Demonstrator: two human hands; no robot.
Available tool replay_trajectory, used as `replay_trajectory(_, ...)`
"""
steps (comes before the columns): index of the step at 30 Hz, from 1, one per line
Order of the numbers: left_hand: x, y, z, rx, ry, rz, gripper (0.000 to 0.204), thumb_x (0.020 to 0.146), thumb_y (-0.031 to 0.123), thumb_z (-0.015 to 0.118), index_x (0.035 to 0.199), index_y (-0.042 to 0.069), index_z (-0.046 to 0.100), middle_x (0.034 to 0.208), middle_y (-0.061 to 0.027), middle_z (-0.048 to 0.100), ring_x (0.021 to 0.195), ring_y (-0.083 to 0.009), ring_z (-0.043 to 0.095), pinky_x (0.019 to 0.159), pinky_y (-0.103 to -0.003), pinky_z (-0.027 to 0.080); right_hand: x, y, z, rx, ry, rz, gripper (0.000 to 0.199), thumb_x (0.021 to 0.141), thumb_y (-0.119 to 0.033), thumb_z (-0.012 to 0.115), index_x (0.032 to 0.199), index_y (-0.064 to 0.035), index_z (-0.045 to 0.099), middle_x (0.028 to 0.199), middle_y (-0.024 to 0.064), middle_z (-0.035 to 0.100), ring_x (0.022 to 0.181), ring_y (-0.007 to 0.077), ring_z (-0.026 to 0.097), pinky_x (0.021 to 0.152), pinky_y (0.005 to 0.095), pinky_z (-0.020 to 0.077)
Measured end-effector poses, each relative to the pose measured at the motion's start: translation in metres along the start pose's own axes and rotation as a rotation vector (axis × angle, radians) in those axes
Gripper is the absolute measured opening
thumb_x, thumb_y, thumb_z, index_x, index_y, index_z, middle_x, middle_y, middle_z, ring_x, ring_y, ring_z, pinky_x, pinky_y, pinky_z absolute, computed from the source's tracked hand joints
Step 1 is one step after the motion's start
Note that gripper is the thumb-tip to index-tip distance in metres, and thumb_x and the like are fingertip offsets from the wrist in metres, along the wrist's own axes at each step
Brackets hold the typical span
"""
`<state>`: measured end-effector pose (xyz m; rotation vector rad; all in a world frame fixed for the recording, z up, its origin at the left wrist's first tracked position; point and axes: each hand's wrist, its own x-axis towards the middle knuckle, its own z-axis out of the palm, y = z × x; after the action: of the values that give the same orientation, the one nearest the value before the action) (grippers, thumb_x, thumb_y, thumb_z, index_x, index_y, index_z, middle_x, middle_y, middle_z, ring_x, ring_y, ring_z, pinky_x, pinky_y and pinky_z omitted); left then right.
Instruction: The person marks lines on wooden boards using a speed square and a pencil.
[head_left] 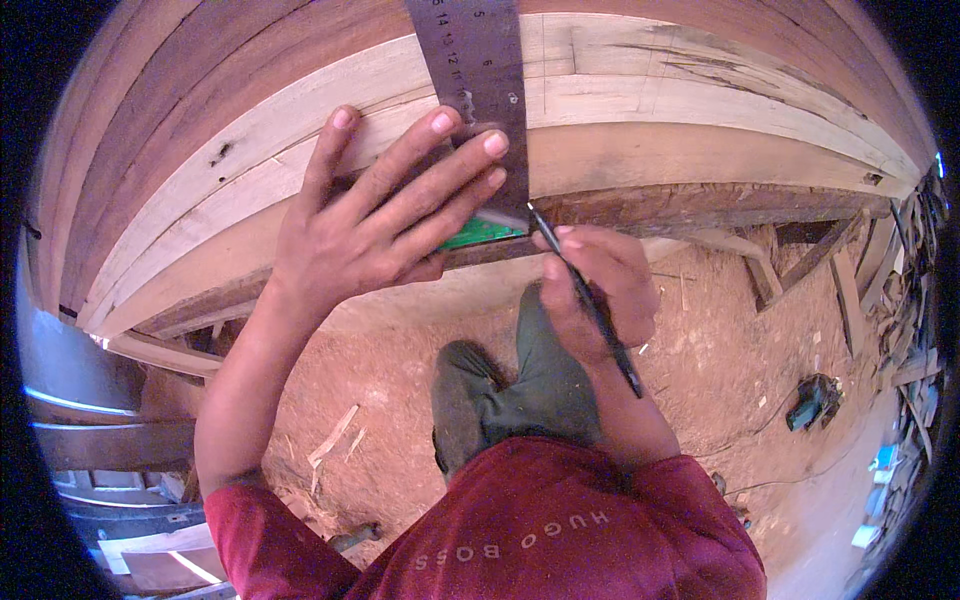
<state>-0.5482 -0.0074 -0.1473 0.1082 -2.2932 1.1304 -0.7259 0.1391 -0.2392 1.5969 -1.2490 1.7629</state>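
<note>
My left hand (365,215) lies spread over a dark metal square (490,90), its fingers stretched out and pressing the blade against pale boards (620,90). The thumb is partly tucked near the square's green stock (485,234), which shows at the front edge of the wood. In my closed right hand (630,285) is a slim black pencil (597,315). Its tip meets the right edge of the blade, close to the front edge of the boards. Part of the square is hidden by my left fingers.
Reddish-brown planks (150,110) flank the pale ones. Below the boards, wooden braces (770,270) stand over an earthen floor (720,360) with wood scraps (335,440). A dark power tool (815,402) with a cord lies at right, near piled wood offcuts (915,390).
</note>
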Motion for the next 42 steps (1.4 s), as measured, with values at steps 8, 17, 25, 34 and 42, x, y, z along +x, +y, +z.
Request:
replay_trajectory(8,0.003,0.001,-0.003,-0.025,-0.036,0.013,0.067,0.077,0.062,0.062,0.139,0.036,0.058,0.152,0.01,0.048,0.143,-0.0218,0.041,0.121,-0.063,0.009,0.026,-0.001,0.003,0.228,0.243,0.204,0.023,0.082,-0.005,0.077,0.101,-0.0061,0.064,0.107,0.0148,0.066,0.098,0.0266,0.067,0.084,0.0362,0.0558)
replay_trajectory(17,0.006,0.005,-0.001,-0.006,-0.026,-0.024,0.079,0.067,0.06,0.051,0.143,0.037,0.052,0.156,0.0147,0.041,0.144,-0.0141,0.04,0.123,-0.061,0.014,0.047,0.009,0.005,0.057,0.144,-0.072,0.02,0.088,0.007,0.067,0.106,0.0024,0.059,0.109,0.0215,0.062,0.091,0.0273,0.071,0.079,0.0348,0.0618)
replay_trajectory(25,0.005,0.007,0.003,-0.022,-0.018,-0.03,0.081,0.067,0.06,0.053,0.145,0.037,0.05,0.157,0.0148,0.039,0.145,-0.0149,0.038,0.122,-0.063,0.011,0.052,0.009,0.017,0.046,0.266,-0.022,0.024,0.079,-0.002,0.079,0.099,-0.0067,0.067,0.097,0.0148,0.072,0.085,0.0275,0.072,0.074,0.0342,0.0598)
replay_trajectory(34,0.006,0.007,0.003,-0.023,-0.017,-0.038,0.082,0.066,0.06,0.053,0.145,0.038,0.05,0.157,0.0153,0.039,0.144,-0.0142,0.039,0.122,-0.063,0.011,0.058,0.004,0.01,-0.05,0.176,-0.114,0.021,0.085,0.007,0.071,0.104,0.0017,0.064,0.102,0.0218,0.068,0.091,0.0276,0.072,0.077,0.0345,0.0613)
replay_trajectory(42,0.006,0.008,0.003,-0.002,-0.014,-0.037,0.076,0.071,0.06,0.052,0.143,0.038,0.051,0.157,0.0152,0.039,0.144,-0.0139,0.039,0.122,-0.063,0.011,0.061,-0.005,0.007,-0.137,0.137,-0.093,0.021,0.082,0.007,0.074,0.1,-0.0016,0.066,0.101,0.0194,0.07,0.09,0.0273,0.072,0.076,0.0345,0.0603)
